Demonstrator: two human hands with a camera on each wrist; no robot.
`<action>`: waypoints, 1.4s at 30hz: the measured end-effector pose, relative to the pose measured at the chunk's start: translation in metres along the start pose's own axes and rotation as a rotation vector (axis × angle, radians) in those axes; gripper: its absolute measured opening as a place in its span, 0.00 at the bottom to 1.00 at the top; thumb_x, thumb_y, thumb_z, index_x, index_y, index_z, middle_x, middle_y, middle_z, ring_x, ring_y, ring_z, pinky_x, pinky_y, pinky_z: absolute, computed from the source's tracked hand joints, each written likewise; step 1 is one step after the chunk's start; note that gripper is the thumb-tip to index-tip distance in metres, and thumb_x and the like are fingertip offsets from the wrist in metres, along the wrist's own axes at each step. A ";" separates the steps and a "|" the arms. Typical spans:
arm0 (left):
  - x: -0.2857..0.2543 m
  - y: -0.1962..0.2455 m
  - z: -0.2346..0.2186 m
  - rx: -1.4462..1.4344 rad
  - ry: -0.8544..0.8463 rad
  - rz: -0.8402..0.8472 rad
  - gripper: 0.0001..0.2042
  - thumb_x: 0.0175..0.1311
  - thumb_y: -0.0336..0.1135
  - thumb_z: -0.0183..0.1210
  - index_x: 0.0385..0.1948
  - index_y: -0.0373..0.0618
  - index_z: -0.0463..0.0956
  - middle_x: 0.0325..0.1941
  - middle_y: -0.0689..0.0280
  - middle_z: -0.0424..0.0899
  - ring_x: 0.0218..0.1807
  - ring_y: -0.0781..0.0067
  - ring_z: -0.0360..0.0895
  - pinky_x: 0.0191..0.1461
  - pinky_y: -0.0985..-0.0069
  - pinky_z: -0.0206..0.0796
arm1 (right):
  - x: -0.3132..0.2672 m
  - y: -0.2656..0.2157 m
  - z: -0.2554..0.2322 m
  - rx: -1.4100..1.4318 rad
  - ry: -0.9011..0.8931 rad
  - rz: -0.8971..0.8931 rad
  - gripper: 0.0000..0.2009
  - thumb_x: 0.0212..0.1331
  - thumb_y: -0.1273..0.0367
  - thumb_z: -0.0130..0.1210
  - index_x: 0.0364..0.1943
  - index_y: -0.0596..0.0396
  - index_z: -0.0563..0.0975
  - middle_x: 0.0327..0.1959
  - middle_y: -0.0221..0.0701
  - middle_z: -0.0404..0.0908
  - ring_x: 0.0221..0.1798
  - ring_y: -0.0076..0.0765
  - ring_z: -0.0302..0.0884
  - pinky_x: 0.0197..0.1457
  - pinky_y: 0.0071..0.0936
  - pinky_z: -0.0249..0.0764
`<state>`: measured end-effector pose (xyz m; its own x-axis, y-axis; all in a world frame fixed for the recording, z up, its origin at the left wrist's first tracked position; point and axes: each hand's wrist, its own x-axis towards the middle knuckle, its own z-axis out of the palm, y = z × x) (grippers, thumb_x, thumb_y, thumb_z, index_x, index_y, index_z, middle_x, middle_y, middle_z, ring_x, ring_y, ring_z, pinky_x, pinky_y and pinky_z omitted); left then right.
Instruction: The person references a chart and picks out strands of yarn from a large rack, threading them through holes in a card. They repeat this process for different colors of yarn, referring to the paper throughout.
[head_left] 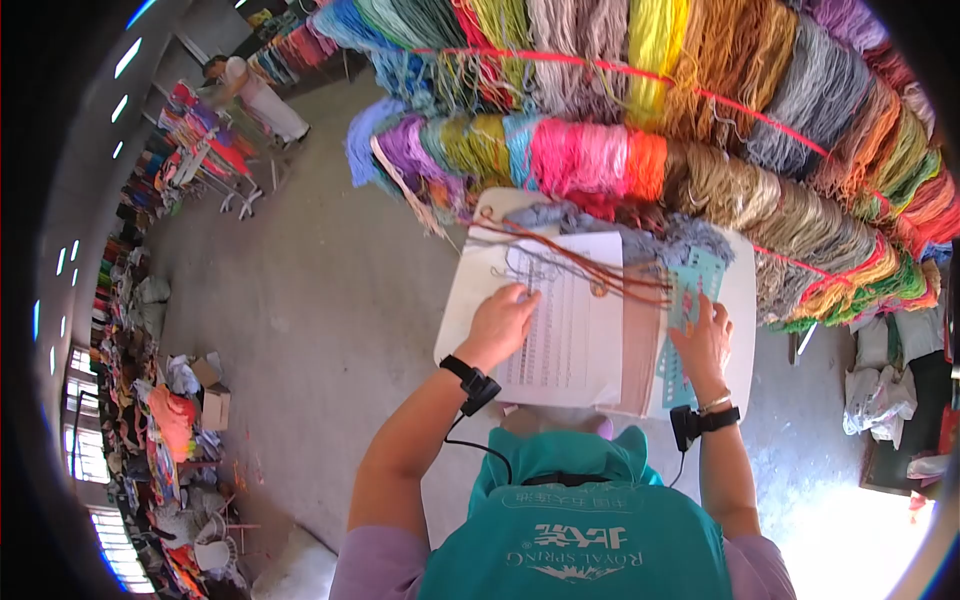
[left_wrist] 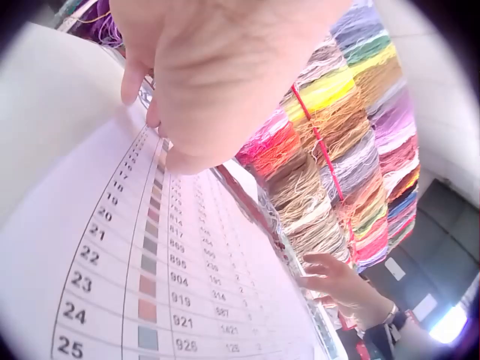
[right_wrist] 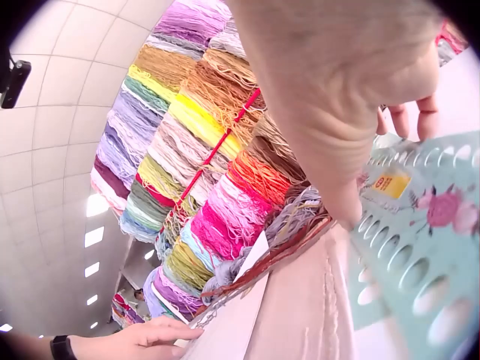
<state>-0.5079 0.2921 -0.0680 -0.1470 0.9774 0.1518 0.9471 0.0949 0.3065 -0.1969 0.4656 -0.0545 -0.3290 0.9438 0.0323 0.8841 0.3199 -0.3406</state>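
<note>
A white sheet printed with a numbered colour chart (head_left: 550, 350) lies on a white board (head_left: 462, 320) over the person's lap. My left hand (head_left: 500, 327) rests on the chart's left side, its fingertips down on the numbered rows near the colour swatches. To the right lies a teal card (right_wrist: 405, 210) with rows of punched holes and a printed pink flower. My right hand (head_left: 706, 345) rests across this card, thumb apart from the fingers. Reddish-brown threads (head_left: 580, 262) run over the top of the chart toward the card's holes.
Grey-blue yarn (head_left: 690, 237) is heaped along the board's far edge. Beyond it hang dense rows of coloured skeins (head_left: 580, 155) tied with red cord. Another person (head_left: 255, 95) stands at the far left by a rack, and bundles and boxes (head_left: 213, 390) line the left wall.
</note>
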 end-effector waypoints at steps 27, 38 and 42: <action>0.336 -0.143 -0.160 -0.464 0.998 -0.186 0.08 0.52 0.36 0.70 0.32 0.47 0.83 0.34 0.61 0.76 0.35 0.60 0.77 0.41 0.66 0.72 | -0.067 -0.054 0.008 -0.048 0.331 0.268 0.27 0.50 0.70 0.63 0.58 0.55 0.73 0.62 0.42 0.72 0.65 0.52 0.66 0.67 0.48 0.66; 0.340 -0.163 -0.148 -0.837 0.928 -0.102 0.04 0.59 0.30 0.61 0.33 0.41 0.79 0.31 0.64 0.80 0.31 0.68 0.79 0.36 0.73 0.70 | -0.071 -0.048 -0.001 0.018 0.333 0.197 0.27 0.51 0.72 0.62 0.59 0.57 0.73 0.61 0.42 0.72 0.64 0.53 0.66 0.66 0.47 0.67; 0.284 -0.128 -0.170 -1.387 0.705 0.042 0.04 0.67 0.27 0.53 0.40 0.42 0.71 0.29 0.64 0.79 0.26 0.75 0.77 0.28 0.78 0.68 | -0.057 -0.060 -0.016 0.169 0.324 0.154 0.25 0.52 0.72 0.61 0.58 0.57 0.74 0.58 0.42 0.74 0.61 0.51 0.70 0.63 0.44 0.70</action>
<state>-0.7193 0.5256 0.0954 -0.6045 0.6536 0.4554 0.0171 -0.5609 0.8277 -0.2257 0.3942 -0.0208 -0.0510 0.9658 0.2541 0.8388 0.1795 -0.5139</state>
